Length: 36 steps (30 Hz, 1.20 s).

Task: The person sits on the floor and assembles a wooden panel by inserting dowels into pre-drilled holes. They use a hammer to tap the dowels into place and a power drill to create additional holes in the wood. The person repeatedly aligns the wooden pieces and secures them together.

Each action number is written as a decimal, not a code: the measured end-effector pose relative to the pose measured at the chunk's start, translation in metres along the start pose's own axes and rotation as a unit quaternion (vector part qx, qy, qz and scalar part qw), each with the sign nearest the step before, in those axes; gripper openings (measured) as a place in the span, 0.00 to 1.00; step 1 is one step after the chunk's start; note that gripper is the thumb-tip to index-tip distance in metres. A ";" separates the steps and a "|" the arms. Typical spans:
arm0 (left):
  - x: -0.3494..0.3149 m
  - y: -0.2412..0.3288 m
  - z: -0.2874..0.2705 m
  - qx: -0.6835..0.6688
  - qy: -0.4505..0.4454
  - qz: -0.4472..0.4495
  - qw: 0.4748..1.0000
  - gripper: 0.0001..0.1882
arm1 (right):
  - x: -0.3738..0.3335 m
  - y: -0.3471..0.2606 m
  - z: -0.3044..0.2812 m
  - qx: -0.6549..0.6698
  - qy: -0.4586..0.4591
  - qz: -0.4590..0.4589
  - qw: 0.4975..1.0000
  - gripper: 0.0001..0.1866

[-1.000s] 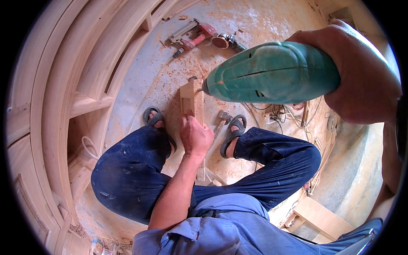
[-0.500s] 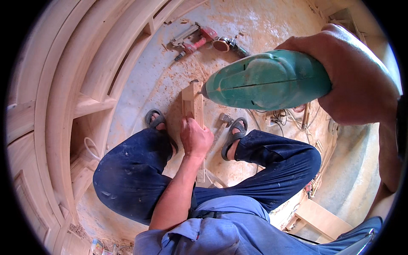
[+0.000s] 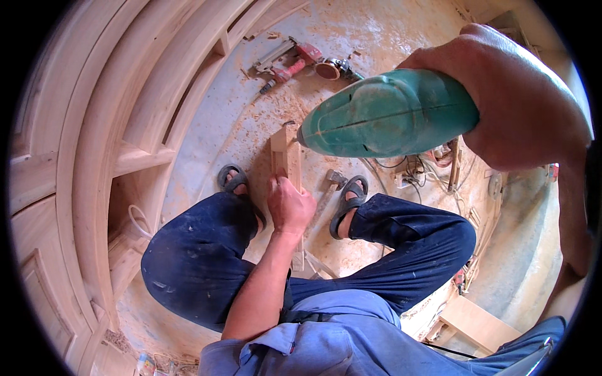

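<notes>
My right hand (image 3: 508, 94) is wrapped round a green power drill (image 3: 389, 116), which lies nearly level with its nose to the left. The drill's tip meets or nearly meets the right side of a pale wooden piece (image 3: 288, 156) near its far end; whether the bit is in the wood, I cannot tell. My left hand (image 3: 290, 203) grips this piece in the middle, between my knees. A recess shows in the wood's upper face. Part of the piece is hidden under my left hand and forearm.
A hammer (image 3: 327, 191) lies beside my right sandal (image 3: 352, 203). Farther off are a red nail gun (image 3: 291, 66) and a disc grinder (image 3: 335, 69) among shavings. Wooden cabinet framing (image 3: 94, 156) stands along the left. Cables (image 3: 414, 172) lie at right, and a board (image 3: 480, 323) at lower right.
The drill's rear and my right hand have shifted slightly left and away, while the tip stays by the wood. My left hand keeps its hold. The whole view has moved a little.
</notes>
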State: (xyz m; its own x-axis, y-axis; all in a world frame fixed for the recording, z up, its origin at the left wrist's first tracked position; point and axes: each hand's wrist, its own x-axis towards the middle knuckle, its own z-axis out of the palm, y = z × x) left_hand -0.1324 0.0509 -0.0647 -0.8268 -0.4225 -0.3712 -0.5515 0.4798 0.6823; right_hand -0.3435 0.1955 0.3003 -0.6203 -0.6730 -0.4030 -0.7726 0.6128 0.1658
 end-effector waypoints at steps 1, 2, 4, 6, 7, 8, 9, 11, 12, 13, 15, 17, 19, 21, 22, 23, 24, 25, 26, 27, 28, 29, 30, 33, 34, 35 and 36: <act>0.000 0.006 0.005 -0.005 -0.009 0.010 1.000 0.25 | -0.004 0.001 -0.004 -0.008 -0.006 0.009 1.000 0.43; 0.000 0.011 0.011 -0.011 -0.018 0.019 1.000 0.24 | -0.007 0.001 -0.008 -0.017 -0.012 0.019 1.000 0.43; 0.000 0.007 0.010 0.000 -0.011 0.015 1.000 0.22 | -0.005 0.005 -0.004 -0.012 -0.006 0.008 1.000 0.43; -0.002 0.009 0.014 0.000 -0.010 0.016 1.000 0.20 | -0.007 0.009 -0.004 -0.016 -0.004 0.008 1.000 0.43; -0.002 0.012 0.015 -0.008 -0.006 0.022 1.000 0.19 | -0.010 0.011 -0.006 -0.020 -0.003 0.011 1.000 0.43; -0.002 0.017 0.017 -0.018 -0.004 0.029 0.999 0.18 | -0.015 0.013 -0.008 -0.026 -0.002 0.016 1.000 0.43; -0.001 0.011 0.010 -0.012 0.015 0.022 1.000 0.17 | -0.010 0.017 -0.002 -0.016 0.010 0.001 1.000 0.43; -0.002 -0.003 -0.001 0.015 0.040 0.002 0.999 0.16 | 0.003 0.025 0.012 0.006 0.041 -0.031 0.999 0.43; -0.003 -0.013 -0.007 0.032 0.053 -0.010 0.998 0.15 | 0.010 0.036 0.019 0.026 0.061 -0.047 0.997 0.43; -0.001 0.021 0.019 -0.029 0.006 0.038 0.999 0.15 | -0.028 0.035 -0.020 -0.030 0.031 0.013 0.999 0.43; -0.003 -0.015 -0.005 0.029 0.055 -0.010 0.998 0.15 | -0.001 0.069 0.015 0.045 0.100 -0.049 0.993 0.43; -0.002 0.014 0.011 -0.019 0.007 0.017 1.000 0.16 | -0.042 0.086 -0.018 0.061 0.104 0.002 0.993 0.43; 0.001 0.020 0.015 -0.020 0.002 0.026 0.999 0.15 | -0.068 0.113 -0.018 0.168 0.106 0.027 0.980 0.43; 0.001 0.005 0.008 0.017 0.033 0.017 0.999 0.14 | -0.071 0.128 0.012 0.342 0.055 0.063 0.936 0.40; 0.000 -0.006 -0.005 0.042 0.047 -0.014 0.998 0.14 | -0.057 0.128 0.046 0.424 0.059 0.075 0.901 0.39; 0.002 0.007 0.006 0.018 0.017 -0.009 1.000 0.14 | -0.078 0.116 0.039 0.457 0.060 0.146 0.875 0.38; 0.001 0.003 -0.003 0.037 0.022 -0.031 0.999 0.14 | -0.077 0.108 0.076 0.526 0.083 0.176 0.828 0.37; 0.002 0.001 0.000 0.042 0.017 -0.026 0.999 0.14 | -0.084 0.095 0.102 0.577 0.110 0.221 0.779 0.36; 0.003 -0.002 -0.001 0.052 0.017 -0.022 0.998 0.14 | -0.088 0.095 0.132 0.640 0.118 0.250 0.717 0.36; 0.003 -0.004 0.001 0.058 0.011 -0.017 0.998 0.14 | -0.094 0.095 0.160 0.672 0.116 0.265 0.681 0.35; 0.002 0.000 0.003 0.046 0.008 -0.007 0.999 0.14 | -0.103 0.096 0.183 0.697 0.117 0.285 0.647 0.35; 0.002 0.003 0.001 0.044 0.014 -0.001 0.999 0.14 | -0.105 0.097 0.219 0.753 0.120 0.295 0.575 0.35; 0.003 0.004 -0.001 0.043 0.021 0.003 0.999 0.14 | -0.102 0.095 0.255 0.804 0.120 0.302 0.498 0.35; 0.004 0.004 -0.001 0.036 0.023 -0.007 0.999 0.14 | -0.079 0.079 0.341 0.882 0.180 0.322 0.293 0.28; 0.004 0.005 0.001 0.037 0.023 -0.004 0.999 0.14 | -0.071 0.079 0.374 0.904 0.187 0.307 0.233 0.28; 0.005 0.006 0.003 0.035 0.020 0.001 0.999 0.14 | -0.065 0.081 0.415 0.895 0.235 0.319 0.206 0.28; 0.006 0.004 0.002 0.038 0.022 0.003 0.999 0.14 | -0.051 0.075 0.446 0.903 0.252 0.304 0.167 0.28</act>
State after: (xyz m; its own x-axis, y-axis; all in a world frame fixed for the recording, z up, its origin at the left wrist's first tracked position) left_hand -0.1395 0.0519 -0.0659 -0.8258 -0.4517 -0.3378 -0.5542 0.5388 0.6344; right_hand -0.3092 0.4608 -0.0682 -0.7946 0.0712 -0.6030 0.4729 -0.5503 -0.6882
